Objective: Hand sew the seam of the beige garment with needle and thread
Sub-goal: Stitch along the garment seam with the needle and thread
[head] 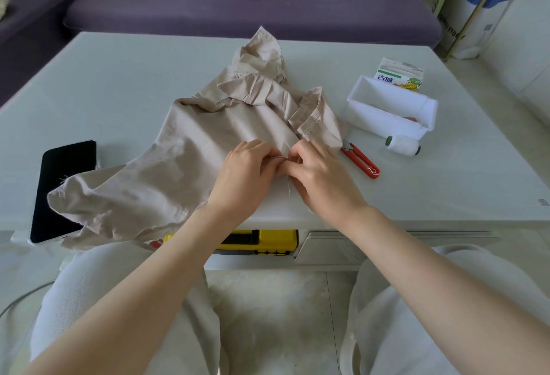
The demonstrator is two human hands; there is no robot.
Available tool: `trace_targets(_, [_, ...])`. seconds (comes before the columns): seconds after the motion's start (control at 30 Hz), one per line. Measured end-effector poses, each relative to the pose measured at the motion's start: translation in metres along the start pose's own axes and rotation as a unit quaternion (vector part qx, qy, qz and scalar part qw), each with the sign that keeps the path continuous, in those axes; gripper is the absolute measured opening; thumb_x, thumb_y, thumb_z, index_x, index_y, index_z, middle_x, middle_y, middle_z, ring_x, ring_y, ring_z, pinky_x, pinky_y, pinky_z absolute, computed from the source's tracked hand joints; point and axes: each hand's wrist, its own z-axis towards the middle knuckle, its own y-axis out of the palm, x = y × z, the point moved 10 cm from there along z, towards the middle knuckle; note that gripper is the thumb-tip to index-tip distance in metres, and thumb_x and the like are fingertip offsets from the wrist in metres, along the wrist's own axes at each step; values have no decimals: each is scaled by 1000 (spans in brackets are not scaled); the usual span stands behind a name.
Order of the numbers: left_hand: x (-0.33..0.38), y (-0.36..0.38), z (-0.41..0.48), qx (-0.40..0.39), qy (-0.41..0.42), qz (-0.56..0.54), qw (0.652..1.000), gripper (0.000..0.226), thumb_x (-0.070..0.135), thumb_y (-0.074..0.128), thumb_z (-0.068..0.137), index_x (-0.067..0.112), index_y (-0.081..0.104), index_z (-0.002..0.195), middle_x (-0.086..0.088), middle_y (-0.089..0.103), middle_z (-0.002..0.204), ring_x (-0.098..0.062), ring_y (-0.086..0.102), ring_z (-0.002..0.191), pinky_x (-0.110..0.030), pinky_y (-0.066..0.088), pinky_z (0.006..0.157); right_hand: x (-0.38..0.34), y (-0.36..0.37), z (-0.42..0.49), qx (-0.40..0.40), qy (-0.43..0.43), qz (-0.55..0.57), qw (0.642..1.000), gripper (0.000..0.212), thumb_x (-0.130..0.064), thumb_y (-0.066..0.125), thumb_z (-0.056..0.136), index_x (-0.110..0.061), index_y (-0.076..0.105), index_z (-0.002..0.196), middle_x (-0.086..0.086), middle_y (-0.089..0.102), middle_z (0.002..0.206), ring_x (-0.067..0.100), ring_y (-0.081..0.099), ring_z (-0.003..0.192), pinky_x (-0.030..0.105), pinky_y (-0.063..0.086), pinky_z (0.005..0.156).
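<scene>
The beige garment (190, 148) lies crumpled across the white table (119, 77). Both hands meet at its near right edge, close to the table's front. My left hand (244, 175) pinches a fold of the fabric there. My right hand (318, 172) pinches the needle (278, 158), a thin metal sliver showing between the fingertips of the two hands. A short length of pale thread (288, 185) hangs down below the fingers. The seam itself is hidden under my fingers.
Red thread snips (361, 160) and a white thread spool (402, 145) lie right of my hands, beside a white plastic box (390, 107) and a juice carton (400, 74). A black phone (62, 190) sits at the left edge. A purple sofa (238, 0) stands behind.
</scene>
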Motion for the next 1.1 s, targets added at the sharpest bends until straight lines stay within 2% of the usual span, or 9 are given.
trace_targets(0.1, [-2, 1, 1, -7, -13, -10, 1000, 12, 12, 58, 91, 7, 67, 86, 7, 51, 76, -18, 45, 82, -14, 29, 66, 0, -2, 0, 13, -13, -12, 1000, 21, 7, 65, 76, -9, 70, 88, 8, 52, 81, 26, 47, 78, 25, 29, 71])
trace_targets(0.37, [-8, 3, 4, -13, -29, -20, 999, 12, 13, 58, 91, 8, 65, 83, 15, 44, 70, -16, 42, 80, -5, 30, 67, 1, 0, 0, 27, -30, 37, 998, 19, 1, 67, 81, -11, 74, 93, 6, 58, 78, 25, 51, 76, 28, 37, 68])
trace_targets(0.5, [-11, 1, 5, -8, -33, -30, 999, 16, 13, 58, 91, 19, 56, 76, 17, 44, 69, -16, 43, 78, -8, 29, 65, 4, 0, 0, 13, -14, 107, 994, 21, -3, 61, 85, -12, 75, 98, 3, 59, 78, 22, 51, 75, 31, 43, 64])
trace_targets(0.6, [-15, 4, 5, -14, -44, -33, 998, 13, 12, 57, 91, 13, 60, 78, 9, 49, 72, -17, 45, 79, -17, 25, 62, 6, -3, 0, 11, 5, 164, 986, 24, -16, 52, 90, -14, 75, 98, 1, 59, 80, 18, 53, 78, 30, 46, 66])
trace_targets(0.73, [-21, 4, 5, -10, -56, -38, 998, 11, 12, 57, 91, 8, 62, 82, 3, 55, 78, -19, 48, 79, -23, 29, 65, 2, -3, -1, 10, 14, 214, 977, 18, -11, 60, 85, -11, 76, 94, 2, 60, 84, 17, 56, 80, 29, 49, 69])
trace_targets(0.8, [-23, 5, 5, -11, -61, -38, 997, 11, 12, 57, 91, 7, 63, 83, 1, 57, 80, -20, 50, 80, -27, 34, 67, -1, 1, -1, -13, 17, 250, 968, 17, -11, 62, 84, -10, 76, 94, 1, 62, 88, 15, 56, 84, 24, 48, 76])
trace_targets(0.9, [-23, 4, 5, -2, -61, -36, 997, 10, 11, 57, 91, 6, 63, 84, 2, 56, 80, -20, 50, 80, -23, 31, 66, -5, 9, -3, -55, 40, 312, 948, 13, -11, 64, 84, -10, 76, 92, -8, 67, 89, 4, 56, 86, 12, 42, 84])
trace_targets(0.97, [-21, 3, 5, 4, -61, -32, 998, 11, 11, 56, 92, 6, 62, 84, 3, 55, 80, -19, 49, 80, -21, 29, 65, -5, 18, -7, -101, 95, 370, 919, 13, -10, 62, 89, -11, 74, 92, -8, 69, 91, 1, 61, 89, 14, 45, 87])
trace_targets(1.1, [-19, -1, 5, 13, -64, -40, 997, 12, 11, 54, 93, 5, 61, 85, 1, 57, 81, -18, 49, 80, -22, 32, 66, -4, 37, -20, -193, 189, 406, 873, 20, -15, 48, 99, -19, 67, 96, -6, 70, 79, 3, 60, 77, 15, 46, 78])
